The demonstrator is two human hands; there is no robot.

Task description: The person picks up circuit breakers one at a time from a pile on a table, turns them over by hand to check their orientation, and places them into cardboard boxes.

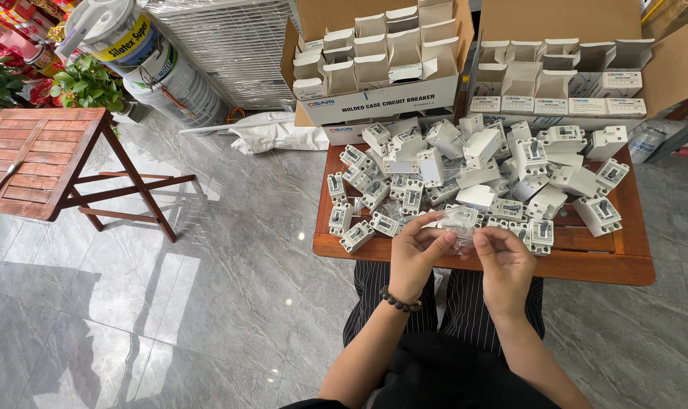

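Note:
My left hand [417,254] and my right hand [505,263] meet at the near edge of a small wooden table [601,265]. Between their fingertips they pinch a small clear plastic bag [459,225], crumpled, with something pale inside that I cannot make out. A beaded bracelet sits on my left wrist. Just beyond the hands lies a heap of several white circuit breakers [472,178] with dark switches, covering most of the tabletop.
Two open cardboard cartons [382,102] [666,72] full of small white boxes stand behind the table. A folding wooden table [41,155] stands at the left on the grey marble floor. White buckets [143,53] and potted plants [86,83] are at the back left.

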